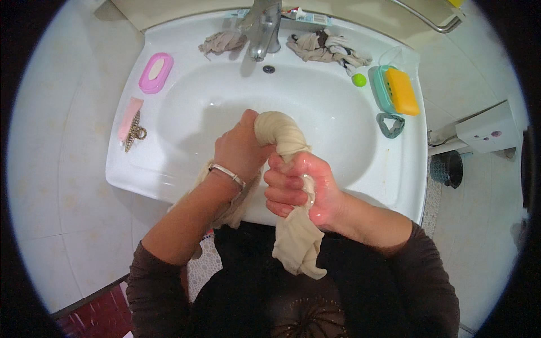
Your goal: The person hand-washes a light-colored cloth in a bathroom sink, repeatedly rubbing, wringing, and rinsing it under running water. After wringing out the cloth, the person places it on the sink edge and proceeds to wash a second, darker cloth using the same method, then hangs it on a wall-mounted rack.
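A wet-looking cream cloth garment (279, 132) is twisted into a thick, bent roll over the front of the white washbasin (338, 139). My left hand (239, 145), with a bangle on its wrist, is closed around one end of the roll. Around the other end, the fingers of my right hand (302, 186) are clenched, and its palm glistens with water. A loose flap of the cloth hangs below my right fist, in front of my dark top. More of the same cloth drapes behind my left forearm, over the basin's front edge.
A chrome tap (264, 36) stands at the back between two crumpled cloth bundles (222, 42) (325, 48). Left lie a pink soap dish (148, 84), pink tube (130, 118) and hair claw clip (135, 134). Right are a green cap (359, 80), orange soap bar (401, 92) on a teal dish (381, 91), and hair band (391, 132).
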### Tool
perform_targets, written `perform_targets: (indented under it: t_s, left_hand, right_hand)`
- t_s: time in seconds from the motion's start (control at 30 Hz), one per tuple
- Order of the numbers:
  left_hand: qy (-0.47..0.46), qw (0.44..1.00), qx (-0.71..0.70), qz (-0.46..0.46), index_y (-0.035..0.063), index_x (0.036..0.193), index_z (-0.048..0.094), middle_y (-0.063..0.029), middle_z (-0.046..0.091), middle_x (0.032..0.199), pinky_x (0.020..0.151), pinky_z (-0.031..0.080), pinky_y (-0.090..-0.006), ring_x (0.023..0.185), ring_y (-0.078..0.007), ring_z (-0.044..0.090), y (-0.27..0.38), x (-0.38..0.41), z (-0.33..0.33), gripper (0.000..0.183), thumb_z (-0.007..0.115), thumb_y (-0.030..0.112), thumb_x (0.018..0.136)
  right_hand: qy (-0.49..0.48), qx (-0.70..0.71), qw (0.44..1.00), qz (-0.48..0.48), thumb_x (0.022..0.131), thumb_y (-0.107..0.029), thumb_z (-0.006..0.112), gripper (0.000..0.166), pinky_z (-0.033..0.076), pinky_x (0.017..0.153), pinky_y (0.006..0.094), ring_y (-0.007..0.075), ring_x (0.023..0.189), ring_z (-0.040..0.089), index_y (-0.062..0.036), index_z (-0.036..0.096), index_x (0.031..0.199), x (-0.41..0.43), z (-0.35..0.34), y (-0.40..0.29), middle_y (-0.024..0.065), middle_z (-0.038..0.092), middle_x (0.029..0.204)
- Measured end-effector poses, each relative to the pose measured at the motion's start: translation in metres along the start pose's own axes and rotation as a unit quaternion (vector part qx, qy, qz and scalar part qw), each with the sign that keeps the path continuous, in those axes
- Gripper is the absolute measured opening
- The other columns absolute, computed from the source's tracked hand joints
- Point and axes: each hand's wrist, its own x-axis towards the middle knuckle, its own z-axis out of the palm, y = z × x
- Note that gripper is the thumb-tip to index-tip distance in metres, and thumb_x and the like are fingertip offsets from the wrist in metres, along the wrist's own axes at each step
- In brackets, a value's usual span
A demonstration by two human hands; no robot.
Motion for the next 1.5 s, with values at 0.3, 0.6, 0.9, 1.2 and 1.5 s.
perform_targets:
  t_s: [0.3, 0.6, 0.9, 1.2, 1.5]
  left_hand:
    - [0.023, 0.999, -0.012, 0.046, 0.0058, 0.098, 0.039, -0.0172, 0.060, 0.088, 0.069, 0.046, -0.0474, 0.079, -0.0385, 0.060, -0.015, 0.005, 0.025, 0.048, 0.069, 0.030, 0.069]
    - [0.035, 0.976, -0.064, 0.203, 0.0050, 0.105, 0.048, -0.0141, 0.058, 0.091, 0.075, 0.045, -0.0416, 0.082, -0.0339, 0.058, -0.001, -0.039, -0.019, 0.053, 0.073, 0.032, 0.066]
    - [-0.240, 0.874, -0.383, -0.178, 0.0029, 0.110, 0.051, -0.0161, 0.058, 0.101, 0.082, 0.045, -0.0398, 0.083, -0.0267, 0.057, -0.006, -0.166, -0.112, 0.057, 0.041, 0.055, 0.089]
    - [-0.166, 0.565, -0.796, -0.142, 0.0036, 0.134, 0.032, -0.0206, 0.045, 0.128, 0.095, 0.041, -0.0451, 0.117, -0.0350, 0.047, 0.012, -0.172, -0.064, 0.082, 0.024, 0.069, 0.085]
    - [-0.093, 0.494, -0.863, -0.043, 0.0026, 0.116, 0.046, -0.0078, 0.055, 0.089, 0.055, 0.041, -0.0253, 0.061, -0.0164, 0.048, 0.012, -0.174, -0.052, 0.062, 0.033, 0.058, 0.090]
  right_hand:
    - [0.001, 0.088, 0.996, 0.020, 0.079, -0.016, 0.052, 0.009, 0.033, 0.046, 0.0261, 0.0081, 0.042, 0.033, -0.0153, 0.047, 0.071, 0.012, -0.007, -0.003, -0.0061, 0.036, 0.054]
    - [0.222, -0.398, 0.890, 0.027, 0.078, -0.018, 0.060, 0.020, 0.040, 0.043, 0.0235, 0.0065, 0.043, 0.044, -0.0023, 0.054, 0.090, -0.077, 0.036, -0.037, -0.0019, 0.046, 0.057]
    - [0.165, -0.619, 0.762, -0.095, 0.061, -0.019, 0.074, 0.051, 0.046, 0.053, 0.0228, 0.0121, 0.058, 0.055, 0.0025, 0.058, 0.104, -0.110, 0.081, -0.017, 0.0058, 0.061, 0.086]
    - [-0.065, -0.823, 0.549, -0.133, 0.062, -0.022, 0.073, 0.041, 0.047, 0.062, 0.0351, 0.0315, 0.071, 0.060, -0.0054, 0.054, 0.094, -0.128, 0.083, 0.032, 0.0113, 0.059, 0.079]
    - [-0.250, -0.885, 0.386, -0.071, 0.068, -0.015, 0.062, 0.027, 0.046, 0.064, 0.0409, 0.0363, 0.074, 0.057, -0.0006, 0.044, 0.082, -0.102, 0.066, 0.069, 0.0160, 0.055, 0.075]
